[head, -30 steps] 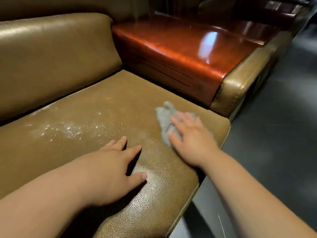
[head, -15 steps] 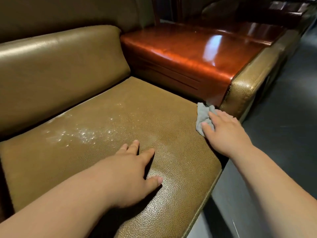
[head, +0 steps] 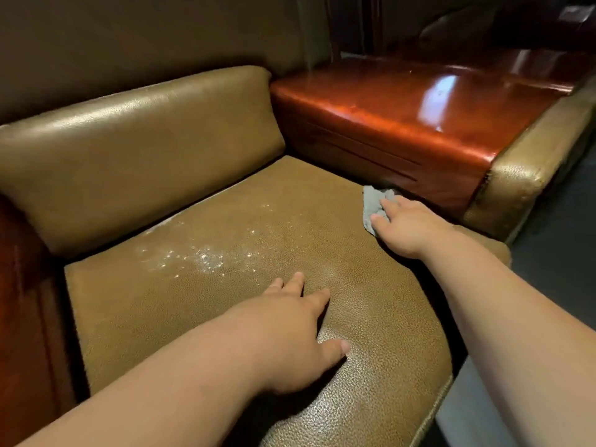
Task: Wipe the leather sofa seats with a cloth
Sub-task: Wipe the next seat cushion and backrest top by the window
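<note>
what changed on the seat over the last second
The right hand slid the cloth from the middle of the seat rightward to its edge beside the wooden table. The left hand stayed flat on the seat, and the white specks stayed unwiped.

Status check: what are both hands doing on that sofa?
Right hand presses cloth flat. Left hand rests open on seat cushion. White specks unwiped. Nothing blocking.

Glossy red-brown wooden console [head: 403, 117] right of seat; dark floor [head: 554, 227] beyond.
</note>
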`<state>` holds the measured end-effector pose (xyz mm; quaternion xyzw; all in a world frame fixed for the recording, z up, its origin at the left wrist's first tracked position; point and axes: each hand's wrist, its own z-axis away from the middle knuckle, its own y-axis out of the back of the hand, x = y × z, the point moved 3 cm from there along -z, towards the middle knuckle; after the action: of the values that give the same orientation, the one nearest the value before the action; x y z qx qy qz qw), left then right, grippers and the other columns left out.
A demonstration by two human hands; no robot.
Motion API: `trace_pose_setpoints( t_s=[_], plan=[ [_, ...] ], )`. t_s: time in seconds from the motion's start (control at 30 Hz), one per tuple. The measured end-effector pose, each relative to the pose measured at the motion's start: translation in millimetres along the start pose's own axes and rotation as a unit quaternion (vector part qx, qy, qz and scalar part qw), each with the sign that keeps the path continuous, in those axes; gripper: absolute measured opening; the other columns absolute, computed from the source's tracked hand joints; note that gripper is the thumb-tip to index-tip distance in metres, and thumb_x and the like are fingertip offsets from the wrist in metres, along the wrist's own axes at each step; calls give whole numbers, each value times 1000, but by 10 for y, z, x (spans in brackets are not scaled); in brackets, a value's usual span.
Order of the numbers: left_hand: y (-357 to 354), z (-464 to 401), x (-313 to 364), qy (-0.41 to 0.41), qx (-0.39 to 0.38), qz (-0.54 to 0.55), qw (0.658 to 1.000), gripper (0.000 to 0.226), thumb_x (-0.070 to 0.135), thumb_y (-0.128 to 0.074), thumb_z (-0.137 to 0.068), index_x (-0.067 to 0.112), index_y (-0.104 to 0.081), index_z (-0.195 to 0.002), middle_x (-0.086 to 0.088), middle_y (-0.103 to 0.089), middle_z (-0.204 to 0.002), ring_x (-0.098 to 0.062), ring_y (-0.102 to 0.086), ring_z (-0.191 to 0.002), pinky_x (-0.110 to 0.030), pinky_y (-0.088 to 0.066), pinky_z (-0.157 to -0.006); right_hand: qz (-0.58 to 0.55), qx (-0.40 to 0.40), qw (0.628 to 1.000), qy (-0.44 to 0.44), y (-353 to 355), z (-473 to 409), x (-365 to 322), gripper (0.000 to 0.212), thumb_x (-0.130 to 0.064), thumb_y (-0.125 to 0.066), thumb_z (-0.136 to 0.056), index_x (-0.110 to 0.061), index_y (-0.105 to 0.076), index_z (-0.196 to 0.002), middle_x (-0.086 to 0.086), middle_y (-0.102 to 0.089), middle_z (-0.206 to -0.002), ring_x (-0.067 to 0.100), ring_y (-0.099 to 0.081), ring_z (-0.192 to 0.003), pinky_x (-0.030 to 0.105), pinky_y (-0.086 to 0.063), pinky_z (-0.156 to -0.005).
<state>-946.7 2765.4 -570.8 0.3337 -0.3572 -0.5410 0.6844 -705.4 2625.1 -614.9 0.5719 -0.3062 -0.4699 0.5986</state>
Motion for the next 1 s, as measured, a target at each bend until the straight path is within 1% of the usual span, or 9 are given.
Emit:
trace_pose_setpoints(
  t_s=[0.1, 0.23, 0.33, 0.47, 0.57, 0.7, 0.77, 0.87, 1.0],
  plan=[
    [21, 7, -17, -4, 4, 6, 1000, 82, 72, -41, -101, 41, -3, -167, 0, 12, -176, -26, 5, -163, -46, -11, -132, 21, -12, 996, 91, -158, 283, -575, 70, -58, -15, -103, -24, -23, -164, 17, -15, -171, 32, -15, -157, 42, -14, -127],
    [82, 17, -65, -21, 6, 6, 1000, 74, 67, -41, -103, 41, -14, -167, -1, 6, -177, -23, -2, -163, -37, -8, -132, 22, -9, 975, 223, -299, 845, -920, 84, -69, 0, -90, -35, -15, -165, 2, -7, -174, 21, -6, -160, 40, -1, -130],
    [136, 46, -98, -18, 12, 22, 1000, 74, 65, -44, -104, 39, -16, -167, 8, 5, -176, -17, -7, -162, -29, -8, -127, 19, -11, 983, 180, -137, 308, -596, 65, -58, -24, -107, -31, -18, -165, 4, -9, -174, 20, -8, -160, 38, -4, -127],
    [190, 67, -166, -13, 10, 36, 999, 73, 63, -46, -104, 38, -19, -167, 12, -6, -176, -11, -15, -160, -26, -14, -126, 60, -16, 996, 61, -47, -197, -430, 66, -55, -17, -105, -23, -27, -162, 18, -24, -168, 33, -23, -154, 45, -21, -123],
    [359, 227, -406, 43, 17, 53, 998, 68, 64, -47, -103, 38, -29, -164, 9, -42, -165, -15, -42, -149, -24, -31, -118, 59, -26, 990, 126, -187, 167, -767, 67, -58, -14, -104, -31, -17, -165, 18, -13, -171, 33, -11, -157, 46, -10, -128],
    [519, 572, -1029, 162, 70, -40, 984, 69, 71, -42, -101, 38, -36, -160, 6, -56, -154, -18, -52, -141, -31, -41, -116, 46, -45, 960, 272, -333, 1014, -996, 83, -74, 0, -89, -42, -3, -165, 0, 7, -174, 22, 5, -160, 40, 7, -129],
    [397, 696, -1259, 194, 62, -74, 976, 71, 74, -43, -98, 38, -37, -159, 7, -56, -151, -17, -53, -139, -33, -44, -115, 40, -52, 961, 267, -338, 831, -916, 92, -79, 1, -81, -41, -5, -165, -4, 5, -174, 19, 4, -160, 39, 6, -129],
    [280, 719, -1477, 210, 17, 3, 978, 76, 72, -52, -96, 41, -32, -161, 6, -51, -157, -17, -50, -142, -30, -40, -117, 66, -40, 981, 176, -199, 221, -858, 78, -70, -17, -99, -32, -8, -167, 4, 1, -175, 25, -1, -161, 42, 0, -130],
    [433, 658, -1722, 189, 130, 85, 970, 70, 71, -51, -96, 38, -41, -157, 5, -55, -153, -15, -54, -139, -30, -40, -116, 88, -52, 986, 128, -253, 120, -1327, 71, -60, -15, -105, -27, -2, -167, 14, 7, -173, 34, 6, -160, 48, 2, -129]
  ],
)
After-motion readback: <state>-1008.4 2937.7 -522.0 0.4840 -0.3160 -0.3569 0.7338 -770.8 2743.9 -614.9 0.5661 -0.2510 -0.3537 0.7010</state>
